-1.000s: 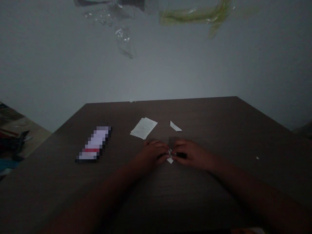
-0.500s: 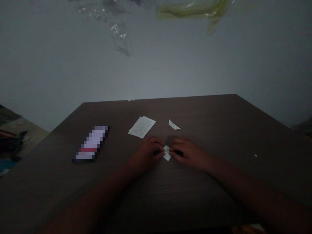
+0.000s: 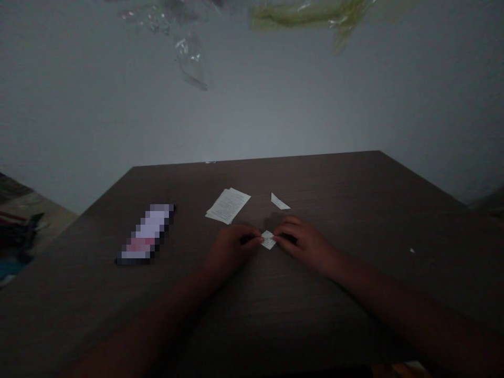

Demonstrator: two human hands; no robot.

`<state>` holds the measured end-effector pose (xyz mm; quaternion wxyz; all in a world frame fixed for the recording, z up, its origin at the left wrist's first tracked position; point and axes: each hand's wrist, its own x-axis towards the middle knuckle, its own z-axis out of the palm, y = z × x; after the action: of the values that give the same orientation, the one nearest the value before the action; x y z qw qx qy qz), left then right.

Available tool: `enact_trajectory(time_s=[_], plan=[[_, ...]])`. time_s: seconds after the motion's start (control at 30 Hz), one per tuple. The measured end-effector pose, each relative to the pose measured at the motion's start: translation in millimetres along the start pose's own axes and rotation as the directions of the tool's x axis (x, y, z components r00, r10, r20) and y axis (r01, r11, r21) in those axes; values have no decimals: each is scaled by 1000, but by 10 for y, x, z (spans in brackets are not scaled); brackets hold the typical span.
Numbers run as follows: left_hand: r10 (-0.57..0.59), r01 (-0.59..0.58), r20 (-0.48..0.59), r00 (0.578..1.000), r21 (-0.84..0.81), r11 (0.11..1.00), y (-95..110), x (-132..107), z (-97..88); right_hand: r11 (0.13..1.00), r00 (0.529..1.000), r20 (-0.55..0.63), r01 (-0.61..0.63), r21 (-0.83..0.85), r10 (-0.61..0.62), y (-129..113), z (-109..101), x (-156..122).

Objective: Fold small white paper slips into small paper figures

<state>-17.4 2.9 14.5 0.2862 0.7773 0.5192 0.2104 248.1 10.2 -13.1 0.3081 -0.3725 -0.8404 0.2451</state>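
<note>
Both of my hands rest on a dark wooden table (image 3: 354, 184) and pinch a small white paper piece (image 3: 268, 240) between them. My left hand (image 3: 232, 245) holds its left edge with curled fingers. My right hand (image 3: 301, 240) holds its right edge the same way. The paper piece lies low, at or just above the tabletop. A folded printed sheet (image 3: 228, 205) lies just beyond my left hand. A small torn white scrap (image 3: 279, 201) lies just beyond my right hand.
A flat dark rectangular object with a light face (image 3: 145, 234) lies on the table to the left. A tiny white speck (image 3: 411, 250) sits to the right. Clear plastic (image 3: 191, 58) and a yellow-green bag (image 3: 311, 13) hang on the wall behind. Clutter shows at far left.
The paper piece between my fingers has shifted slightly away from me and shows a flatter, wider face. My hands stay pinched on it.
</note>
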Motion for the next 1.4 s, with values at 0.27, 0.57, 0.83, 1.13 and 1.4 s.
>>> enact_trajectory(time_s=[0.27,0.57,0.83,1.13,1.4], plan=[[2,-9,-107,994,-59,998,25,-26,-48,995,994,-108,-12,99,23,-17,-19,19],[176,-187,-170,970,-53,981,-107,-24,-94,940,978,-158,-80,332,139,6,28,55],[294,-334,-231,927,-158,929,-135,-3,-112,929,963,-270,78,363,24,33,31,42],[325,-372,-252,912,-172,912,-80,-42,-161,942,947,-317,153,300,-53,-30,-21,37],[288,-343,-251,924,-215,914,-75,-35,-146,878,948,-292,29,478,127,-82,17,61]])
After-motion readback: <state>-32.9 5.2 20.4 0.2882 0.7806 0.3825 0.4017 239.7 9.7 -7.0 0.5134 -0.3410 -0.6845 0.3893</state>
